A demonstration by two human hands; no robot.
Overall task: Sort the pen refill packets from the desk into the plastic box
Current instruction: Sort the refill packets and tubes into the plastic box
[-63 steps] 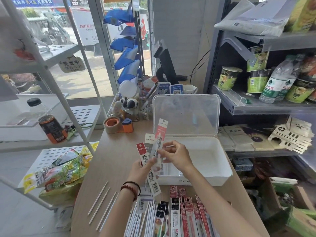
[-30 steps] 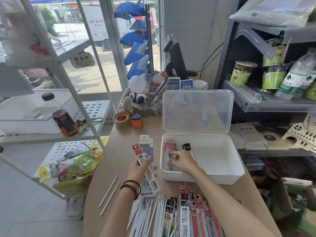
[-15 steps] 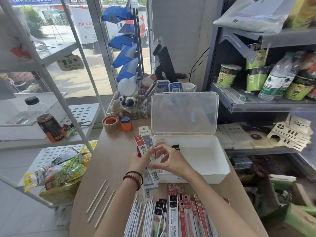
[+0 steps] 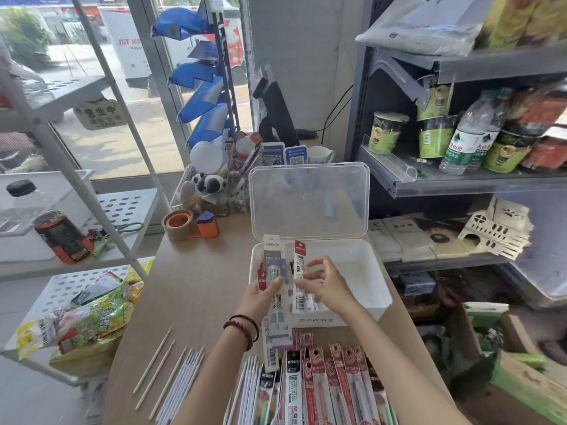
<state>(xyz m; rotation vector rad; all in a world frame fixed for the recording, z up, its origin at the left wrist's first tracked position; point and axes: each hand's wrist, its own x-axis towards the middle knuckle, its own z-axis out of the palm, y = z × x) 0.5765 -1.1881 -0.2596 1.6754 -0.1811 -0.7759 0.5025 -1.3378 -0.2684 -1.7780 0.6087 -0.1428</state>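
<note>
Over the near left corner of the open white plastic box, a slim red-topped pen refill packet stands nearly upright. It is pinched low down between thumb and forefinger of my right hand, whose other fingers are spread loose. Just beside it, my left hand grips a small fan of further clear refill packets, a grey-headed one in front and a red-headed one behind; their lower ends reach down past the wrist toward the table. So both hands are occupied, one with a single packet, the other with the stock. I read this as the placing step: one packet held apart from the bunch and about to go into the box. The clear hinged lid stands up at the back, well out of the way. What lies in the box under my hands I cannot tell. Next I would tip the packet flat, lower it lengthways along the left wall of the box and let go, then reach to the fan for another. On the wooden table in front of the box lies a long row of red and black packets, with a bundle of bare white refills to their left, so I judge the sorting far from finished.
</note>
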